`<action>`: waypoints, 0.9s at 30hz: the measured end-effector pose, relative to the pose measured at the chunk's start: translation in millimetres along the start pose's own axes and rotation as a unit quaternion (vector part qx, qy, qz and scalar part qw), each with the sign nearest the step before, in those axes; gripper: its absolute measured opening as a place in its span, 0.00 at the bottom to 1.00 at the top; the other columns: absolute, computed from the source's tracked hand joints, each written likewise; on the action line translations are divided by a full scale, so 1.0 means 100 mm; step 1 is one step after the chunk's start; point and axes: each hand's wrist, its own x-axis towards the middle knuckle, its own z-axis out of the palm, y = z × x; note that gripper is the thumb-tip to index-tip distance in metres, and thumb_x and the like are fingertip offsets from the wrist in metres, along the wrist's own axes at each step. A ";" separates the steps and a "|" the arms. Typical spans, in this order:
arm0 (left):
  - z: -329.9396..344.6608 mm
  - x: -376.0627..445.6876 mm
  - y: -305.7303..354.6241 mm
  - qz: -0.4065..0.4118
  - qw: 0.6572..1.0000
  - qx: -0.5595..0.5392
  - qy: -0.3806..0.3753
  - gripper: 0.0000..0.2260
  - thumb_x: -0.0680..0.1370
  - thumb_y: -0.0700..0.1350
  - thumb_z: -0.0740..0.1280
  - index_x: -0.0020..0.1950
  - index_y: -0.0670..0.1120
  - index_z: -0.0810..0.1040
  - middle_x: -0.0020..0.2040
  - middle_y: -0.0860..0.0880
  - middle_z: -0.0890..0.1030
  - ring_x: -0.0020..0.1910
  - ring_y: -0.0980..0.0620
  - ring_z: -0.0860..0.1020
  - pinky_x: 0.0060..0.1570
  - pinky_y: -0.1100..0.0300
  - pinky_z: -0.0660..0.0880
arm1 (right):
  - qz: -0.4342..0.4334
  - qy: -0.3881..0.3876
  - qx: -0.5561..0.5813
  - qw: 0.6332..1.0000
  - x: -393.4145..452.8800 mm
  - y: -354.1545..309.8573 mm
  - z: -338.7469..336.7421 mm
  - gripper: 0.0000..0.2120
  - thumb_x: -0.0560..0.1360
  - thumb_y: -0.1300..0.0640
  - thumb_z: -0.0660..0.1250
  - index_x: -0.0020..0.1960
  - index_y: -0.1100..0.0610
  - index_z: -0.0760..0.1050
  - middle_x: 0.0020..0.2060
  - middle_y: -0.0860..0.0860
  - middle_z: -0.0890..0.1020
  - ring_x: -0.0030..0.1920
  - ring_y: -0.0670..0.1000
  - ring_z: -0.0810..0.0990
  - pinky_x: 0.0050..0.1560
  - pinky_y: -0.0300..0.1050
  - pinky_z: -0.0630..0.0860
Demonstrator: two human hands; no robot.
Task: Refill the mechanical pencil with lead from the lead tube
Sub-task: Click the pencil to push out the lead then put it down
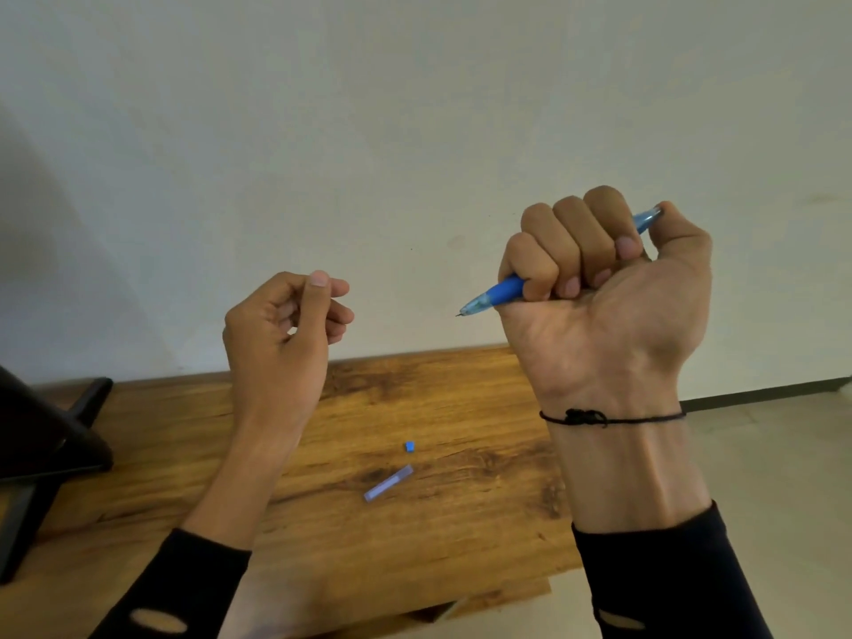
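Two hands are raised above the table (pixel 193 435), and each does a different job. The right hand (pixel 604 288) wraps the pencil (pixel 500 292) in a full fist, tip pointing left and a little down toward the other hand, thumb sitting over the top end; that looks like a clicking grip, likely meant to feed or test lead at the tip. A short dark point shows at the tip, though whether it is lead or only the sleeve is too small to tell. The left hand (pixel 286 325) is loosely curled, thumb pressed to forefinger as if pinching something very thin; no lead can be made out there, so I cannot tell whether it holds anything.

On the table lie one tube (pixel 388 483), flat and well below both hands, and one small blue cap (pixel 409 446) just beside it, set apart, probably so the tube stays open. One pencil, one tube, one cap.
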 end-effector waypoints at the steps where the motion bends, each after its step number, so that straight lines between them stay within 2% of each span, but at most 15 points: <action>1: 0.00 -0.01 0.00 0.003 1.000 0.001 -0.001 0.12 0.87 0.47 0.67 0.47 0.50 0.87 0.37 0.54 0.87 0.38 0.56 0.85 0.43 0.61 0.84 | -0.001 0.000 -0.003 1.000 0.00 0.00 0.00 0.24 0.82 0.47 0.49 0.29 0.52 0.57 0.25 0.46 0.53 0.26 0.48 0.50 0.23 0.40 0.52; 6: 0.01 -0.01 0.00 0.009 1.000 0.003 -0.008 0.12 0.87 0.47 0.67 0.46 0.52 0.86 0.37 0.55 0.87 0.38 0.57 0.85 0.42 0.63 0.83 | -0.001 0.003 -0.007 1.000 0.00 -0.01 0.00 0.24 0.83 0.46 0.49 0.29 0.52 0.57 0.25 0.46 0.52 0.26 0.48 0.50 0.24 0.41 0.52; 13: -0.01 -0.03 -0.03 0.012 1.000 0.010 -0.019 0.09 0.85 0.47 0.70 0.47 0.53 0.86 0.40 0.50 0.87 0.38 0.58 0.85 0.42 0.67 0.81 | 0.002 0.010 -0.012 1.000 0.00 0.03 0.00 0.24 0.83 0.47 0.49 0.29 0.52 0.56 0.25 0.46 0.52 0.26 0.48 0.50 0.23 0.40 0.53; 21: -0.02 -0.04 -0.06 0.009 0.999 0.023 -0.024 0.07 0.84 0.46 0.72 0.47 0.52 0.87 0.40 0.51 0.88 0.38 0.58 0.85 0.43 0.66 0.83 | 0.009 0.014 -0.010 1.000 0.01 0.02 -0.04 0.25 0.83 0.46 0.49 0.29 0.52 0.57 0.25 0.46 0.52 0.26 0.48 0.50 0.23 0.40 0.53; 23: -0.02 -0.03 -0.07 0.007 0.999 0.024 -0.024 0.06 0.84 0.45 0.72 0.48 0.52 0.87 0.40 0.52 0.88 0.38 0.58 0.86 0.43 0.63 0.84 | 0.008 0.017 -0.012 1.000 0.01 0.02 -0.05 0.25 0.83 0.45 0.49 0.29 0.52 0.57 0.25 0.46 0.53 0.26 0.47 0.50 0.23 0.40 0.52; 27: -0.03 -0.04 -0.08 0.005 0.999 0.029 -0.037 0.03 0.82 0.44 0.75 0.49 0.51 0.87 0.41 0.52 0.88 0.40 0.55 0.87 0.49 0.47 0.87 | 0.014 0.015 -0.018 1.000 0.02 0.02 -0.07 0.24 0.85 0.44 0.49 0.32 0.52 0.58 0.24 0.46 0.56 0.27 0.47 0.51 0.24 0.40 0.53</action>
